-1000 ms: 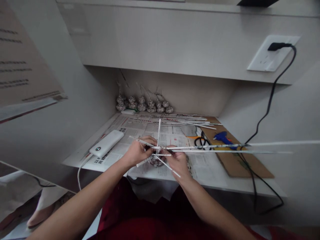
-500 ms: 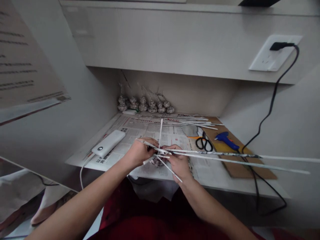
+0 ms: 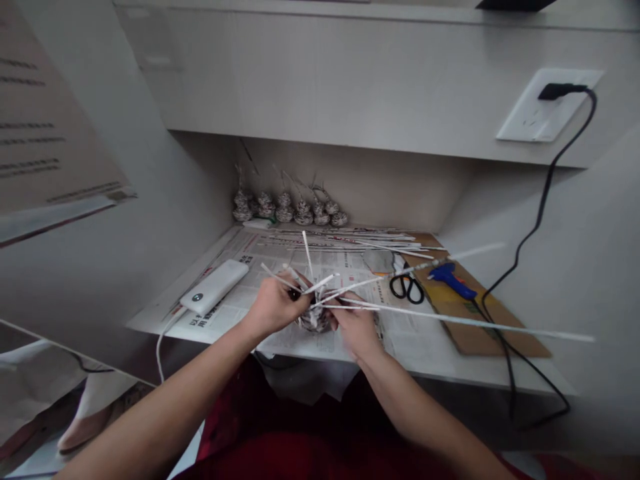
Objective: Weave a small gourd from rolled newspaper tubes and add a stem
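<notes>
A round woven body of rolled newspaper point(image 3: 314, 320) sits low between my hands, partly hidden by them. Short paper sticks point(image 3: 307, 252) stick out from its top in several directions. My left hand point(image 3: 277, 301) is closed at its left side, thumb and fingers pinching a paper stick near the top. My right hand point(image 3: 356, 325) grips the body's right side, its fingers closed around the base of the sticks. Two long paper tubes, one of them a pale tube point(image 3: 465, 321), run out to the right past that hand.
Several small woven paper gourds point(image 3: 303, 212) line the back wall. Loose paper sticks point(image 3: 360, 239) lie across the newspaper. Black-handled scissors point(image 3: 407, 288) and a blue glue gun point(image 3: 453, 280) on cardboard point(image 3: 480, 333) are at right. A white power bank point(image 3: 215, 287) lies at left.
One long paper tube has swung upward and away on the right. The short sticks between my hands now point differently, and the woven body shows more.
</notes>
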`<state>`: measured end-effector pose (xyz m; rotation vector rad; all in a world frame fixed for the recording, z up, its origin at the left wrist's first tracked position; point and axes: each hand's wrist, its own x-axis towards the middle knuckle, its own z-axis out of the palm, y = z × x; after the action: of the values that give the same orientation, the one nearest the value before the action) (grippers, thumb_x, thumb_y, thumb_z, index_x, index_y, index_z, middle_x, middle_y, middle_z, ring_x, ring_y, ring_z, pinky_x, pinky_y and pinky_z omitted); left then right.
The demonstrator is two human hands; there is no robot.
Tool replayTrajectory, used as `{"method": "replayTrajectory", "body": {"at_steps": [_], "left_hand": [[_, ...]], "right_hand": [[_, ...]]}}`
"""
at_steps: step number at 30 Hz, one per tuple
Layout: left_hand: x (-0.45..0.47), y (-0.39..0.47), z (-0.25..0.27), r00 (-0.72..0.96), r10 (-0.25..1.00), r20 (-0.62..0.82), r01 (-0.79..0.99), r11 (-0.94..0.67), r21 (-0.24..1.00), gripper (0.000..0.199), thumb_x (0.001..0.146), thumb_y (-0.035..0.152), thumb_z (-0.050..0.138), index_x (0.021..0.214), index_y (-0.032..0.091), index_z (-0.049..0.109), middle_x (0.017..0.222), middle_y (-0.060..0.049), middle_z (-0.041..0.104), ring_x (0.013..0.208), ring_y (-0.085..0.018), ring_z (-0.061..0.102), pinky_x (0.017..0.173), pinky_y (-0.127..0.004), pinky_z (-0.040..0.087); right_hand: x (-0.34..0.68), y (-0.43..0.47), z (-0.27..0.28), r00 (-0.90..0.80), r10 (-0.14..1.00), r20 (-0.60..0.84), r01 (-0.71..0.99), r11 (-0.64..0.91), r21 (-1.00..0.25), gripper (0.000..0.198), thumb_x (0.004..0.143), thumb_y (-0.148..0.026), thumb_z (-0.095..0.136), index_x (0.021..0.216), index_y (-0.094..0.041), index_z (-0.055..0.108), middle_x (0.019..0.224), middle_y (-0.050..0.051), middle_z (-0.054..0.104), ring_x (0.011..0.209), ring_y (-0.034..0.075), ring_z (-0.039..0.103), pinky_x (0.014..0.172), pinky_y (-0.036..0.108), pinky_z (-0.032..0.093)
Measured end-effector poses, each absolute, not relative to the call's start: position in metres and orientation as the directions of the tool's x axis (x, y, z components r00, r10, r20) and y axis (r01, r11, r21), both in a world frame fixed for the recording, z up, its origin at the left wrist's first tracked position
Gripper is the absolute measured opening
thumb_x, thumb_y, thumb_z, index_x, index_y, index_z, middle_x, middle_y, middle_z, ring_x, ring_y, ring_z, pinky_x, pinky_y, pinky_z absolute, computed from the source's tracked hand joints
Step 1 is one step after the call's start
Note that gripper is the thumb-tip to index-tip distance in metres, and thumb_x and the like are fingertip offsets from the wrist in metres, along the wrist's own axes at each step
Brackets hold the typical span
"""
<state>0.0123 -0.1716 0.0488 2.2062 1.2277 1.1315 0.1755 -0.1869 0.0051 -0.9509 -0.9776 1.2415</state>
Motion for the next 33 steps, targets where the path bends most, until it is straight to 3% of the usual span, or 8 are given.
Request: {"method": "replayTrajectory", "body": {"at_steps": [7, 12, 14, 16, 19, 22, 28, 33], "left_hand": [[0.023, -0.173, 0.06, 0.321, 0.843, 0.433, 0.618, -0.532, 0.579, 0.012, 0.07, 0.014, 0.061, 0.073, 0.019, 0.071, 0.073, -0.001, 0.07, 0.063, -0.014, 0.063, 0.058, -0.022, 0.044], [0.028, -0.172, 0.057, 0.218, 0.876, 0.43, 0.671, -0.454, 0.586, 0.012, 0.067, 0.013, 0.059, 0.07, 0.019, 0.068, 0.062, 0.001, 0.066, 0.058, -0.014, 0.06, 0.055, -0.022, 0.04], [0.029, -0.172, 0.055, 0.188, 0.891, 0.414, 0.687, -0.42, 0.593, 0.012, 0.067, 0.014, 0.058, 0.07, 0.019, 0.068, 0.06, 0.001, 0.065, 0.056, -0.014, 0.059, 0.053, -0.022, 0.039], [0.03, -0.172, 0.055, 0.185, 0.897, 0.401, 0.698, -0.407, 0.589, 0.011, 0.067, 0.015, 0.059, 0.07, 0.019, 0.068, 0.061, 0.001, 0.066, 0.057, -0.015, 0.06, 0.053, -0.022, 0.038], [0.03, -0.171, 0.057, 0.201, 0.905, 0.376, 0.708, -0.399, 0.583, 0.009, 0.066, 0.017, 0.061, 0.07, 0.02, 0.068, 0.063, 0.0, 0.067, 0.059, -0.016, 0.06, 0.054, -0.023, 0.039], [0.03, -0.171, 0.061, 0.21, 0.917, 0.338, 0.705, -0.382, 0.597, 0.006, 0.067, 0.02, 0.063, 0.069, 0.02, 0.068, 0.06, 0.001, 0.066, 0.056, -0.015, 0.06, 0.052, -0.023, 0.038], [0.027, -0.169, 0.056, 0.202, 0.918, 0.341, 0.627, -0.388, 0.675, 0.013, 0.068, 0.016, 0.061, 0.074, 0.02, 0.071, 0.068, 0.002, 0.07, 0.063, -0.015, 0.064, 0.056, -0.021, 0.043], [0.023, -0.166, 0.053, 0.252, 0.906, 0.341, 0.533, -0.424, 0.732, 0.018, 0.07, 0.013, 0.059, 0.079, 0.019, 0.073, 0.073, 0.001, 0.073, 0.067, -0.015, 0.066, 0.06, -0.021, 0.047]], "right_hand": [[0.176, -0.168, 0.016, 0.005, 0.99, -0.144, -0.452, -0.127, -0.883, 0.033, 0.052, -0.036, 0.082, 0.068, -0.017, 0.062, 0.05, -0.005, 0.058, 0.04, 0.009, 0.047, 0.036, 0.02, 0.035], [0.181, -0.183, 0.01, -0.022, 0.981, -0.192, -0.366, -0.186, -0.912, 0.03, 0.06, -0.04, 0.077, 0.067, -0.017, 0.059, 0.048, -0.006, 0.053, 0.036, 0.007, 0.044, 0.029, 0.017, 0.024], [0.184, -0.189, 0.007, -0.011, 0.989, -0.145, -0.281, -0.143, -0.949, 0.025, 0.063, -0.037, 0.074, 0.068, -0.017, 0.06, 0.05, -0.006, 0.055, 0.035, 0.007, 0.043, 0.029, 0.017, 0.022], [0.188, -0.191, 0.006, 0.042, 0.999, -0.013, -0.205, -0.004, -0.979, 0.018, 0.066, -0.033, 0.072, 0.071, -0.018, 0.062, 0.056, -0.004, 0.06, 0.039, 0.007, 0.046, 0.033, 0.018, 0.03], [0.191, -0.188, 0.01, 0.088, 0.974, 0.208, -0.065, 0.214, -0.975, 0.012, 0.067, -0.026, 0.072, 0.076, -0.02, 0.067, 0.066, -0.002, 0.066, 0.053, 0.011, 0.055, 0.051, 0.022, 0.044], [0.188, -0.183, 0.015, 0.066, 0.959, 0.275, 0.004, 0.275, -0.961, 0.012, 0.066, -0.023, 0.073, 0.077, -0.02, 0.068, 0.067, -0.002, 0.066, 0.063, 0.014, 0.058, 0.061, 0.024, 0.046], [0.18, -0.177, 0.016, 0.054, 0.99, 0.127, -0.176, 0.134, -0.975, 0.014, 0.07, -0.032, 0.071, 0.072, -0.018, 0.068, 0.053, -0.003, 0.059, 0.046, 0.01, 0.049, 0.043, 0.02, 0.037], [0.181, -0.173, 0.013, -0.01, 0.999, -0.043, -0.371, -0.043, -0.927, 0.024, 0.06, -0.034, 0.078, 0.07, -0.015, 0.068, 0.055, -0.001, 0.062, 0.044, 0.009, 0.05, 0.038, 0.018, 0.038]]}}
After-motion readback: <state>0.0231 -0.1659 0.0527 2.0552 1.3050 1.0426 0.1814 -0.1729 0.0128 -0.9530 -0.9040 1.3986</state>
